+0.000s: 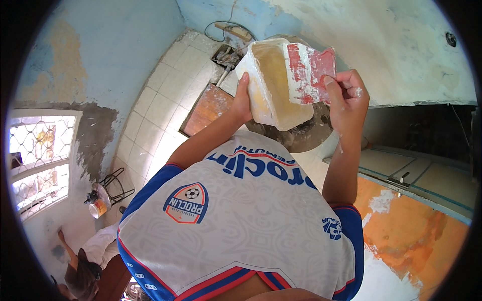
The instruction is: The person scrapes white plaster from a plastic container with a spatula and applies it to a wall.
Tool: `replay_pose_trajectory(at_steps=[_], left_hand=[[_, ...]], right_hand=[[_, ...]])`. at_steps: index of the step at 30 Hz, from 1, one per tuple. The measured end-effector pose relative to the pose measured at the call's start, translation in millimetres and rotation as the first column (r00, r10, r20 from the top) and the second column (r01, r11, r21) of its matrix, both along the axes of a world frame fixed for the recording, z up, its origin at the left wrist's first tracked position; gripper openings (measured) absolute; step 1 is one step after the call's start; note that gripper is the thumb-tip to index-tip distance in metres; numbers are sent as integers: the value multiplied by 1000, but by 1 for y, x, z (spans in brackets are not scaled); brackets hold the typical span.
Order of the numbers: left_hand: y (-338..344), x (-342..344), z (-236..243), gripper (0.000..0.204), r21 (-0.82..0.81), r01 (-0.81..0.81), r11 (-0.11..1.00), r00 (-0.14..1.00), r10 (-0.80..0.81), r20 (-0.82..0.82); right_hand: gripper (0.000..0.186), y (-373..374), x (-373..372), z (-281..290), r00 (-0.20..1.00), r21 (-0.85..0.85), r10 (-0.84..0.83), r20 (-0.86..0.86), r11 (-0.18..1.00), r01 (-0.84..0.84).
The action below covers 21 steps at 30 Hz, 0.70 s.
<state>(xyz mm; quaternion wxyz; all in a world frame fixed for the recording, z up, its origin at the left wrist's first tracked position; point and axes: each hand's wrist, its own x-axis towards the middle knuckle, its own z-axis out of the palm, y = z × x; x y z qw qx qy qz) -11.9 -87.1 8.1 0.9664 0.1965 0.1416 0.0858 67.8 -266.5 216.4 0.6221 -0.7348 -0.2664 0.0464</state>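
Note:
My left hand is closed on the side of a rectangular plastic tub, pale yellowish inside and smeared with white paste on its wall and rim. The tub is tilted so its inside shows. In my right hand is a red plastic spreader, pinched between thumb and fingers. White paste coats the spreader's blade, which lies across the tub's right rim. Specks of white stick to my right hand and wrist.
Beyond the tub is a round brownish surface, partly hidden. A brown board and a box of tools lie on the tiled floor. At lower left, another person reaches toward the wall near a stool and bucket.

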Motion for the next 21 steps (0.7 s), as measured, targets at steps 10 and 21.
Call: replay_pose_trajectory(at_steps=[10, 21], left_hand=[[0, -16, 24, 77, -69, 111, 991, 989, -104, 107], [9, -29, 12, 80, -39, 139, 990, 989, -136, 61]], right_hand=[[15, 2, 23, -27, 995, -212, 50, -90, 975, -68], [19, -14, 2, -9, 984, -148, 88, -157, 983, -111]])
